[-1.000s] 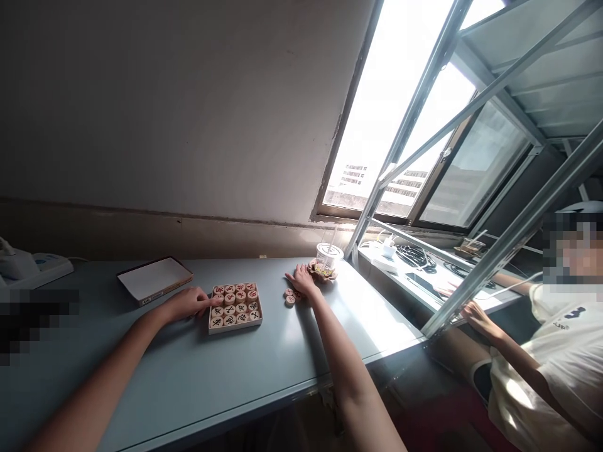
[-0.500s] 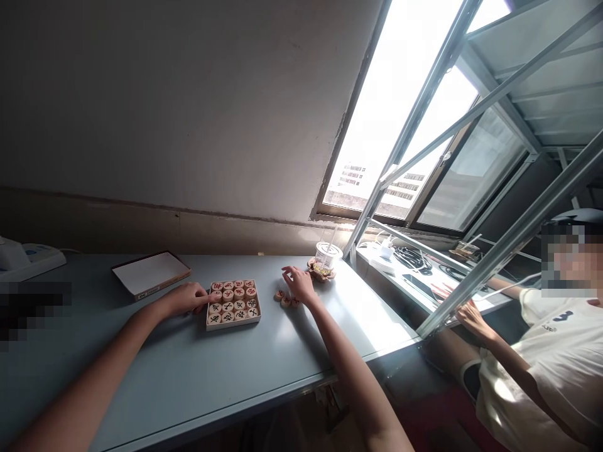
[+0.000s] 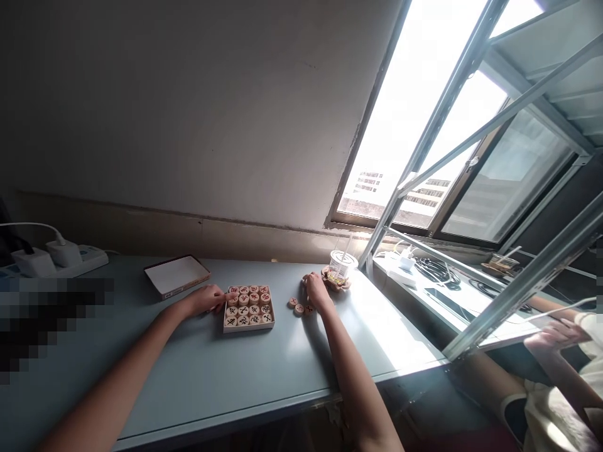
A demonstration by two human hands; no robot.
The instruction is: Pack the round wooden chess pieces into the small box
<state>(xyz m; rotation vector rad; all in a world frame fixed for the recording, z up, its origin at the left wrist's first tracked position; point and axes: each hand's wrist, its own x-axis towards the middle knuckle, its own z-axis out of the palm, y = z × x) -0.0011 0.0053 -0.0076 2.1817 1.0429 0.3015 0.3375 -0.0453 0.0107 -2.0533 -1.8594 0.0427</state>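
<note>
Round wooden xiangqi pieces (image 3: 244,310) with red and black characters fill a shallow white box (image 3: 249,328) on the desk. My left hand (image 3: 207,299) is at the box's left side, its index finger stretched over the rim onto a red-marked piece and the other fingers bent. Right of the box lie three loose xiangqi pieces (image 3: 299,309) with red characters. Just beyond them my right hand (image 3: 316,290) is low over the desk, fingers curled together and pointing down. Whatever is between its fingertips is hidden.
A box lid (image 3: 176,276) lies inside up, behind my left hand. Near my right hand, a lidded plastic cup (image 3: 343,262) stands by a brown dish (image 3: 335,280). A power strip (image 3: 85,258) sits at left. Metal bed posts (image 3: 393,204) and another person's hand (image 3: 556,336) are at right.
The view has swung left, so the desk things appear further right. My right hand's fingers were spread above the loose pieces and are now drawn in. My left index finger reaches further over the box.
</note>
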